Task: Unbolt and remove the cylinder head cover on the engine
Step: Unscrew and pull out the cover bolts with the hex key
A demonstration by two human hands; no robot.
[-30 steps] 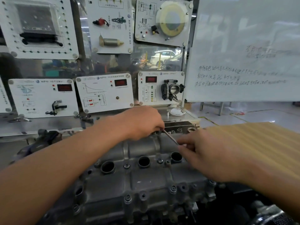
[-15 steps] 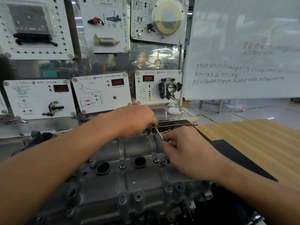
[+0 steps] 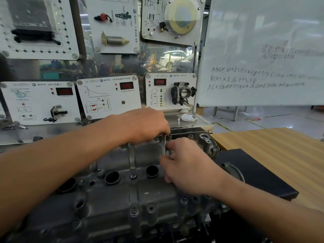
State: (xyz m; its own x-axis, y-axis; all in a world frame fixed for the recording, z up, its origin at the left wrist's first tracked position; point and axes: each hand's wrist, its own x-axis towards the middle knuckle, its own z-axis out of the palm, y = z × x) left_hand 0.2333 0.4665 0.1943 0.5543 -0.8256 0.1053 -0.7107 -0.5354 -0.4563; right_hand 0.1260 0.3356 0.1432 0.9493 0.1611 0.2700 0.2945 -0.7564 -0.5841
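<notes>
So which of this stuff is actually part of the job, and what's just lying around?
In use: cylinder head cover, its bolts, thin metal wrench gripped by left hand, pinched by right hand.
Lying about: whiteboard, throttle body panel, black mat, wooden table.

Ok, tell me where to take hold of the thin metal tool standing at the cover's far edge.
Probably the lower shaft of the thin metal tool, pinched from the near right side: it stands almost upright, the left hand covers its top, and the right hand pinches it there.
</notes>
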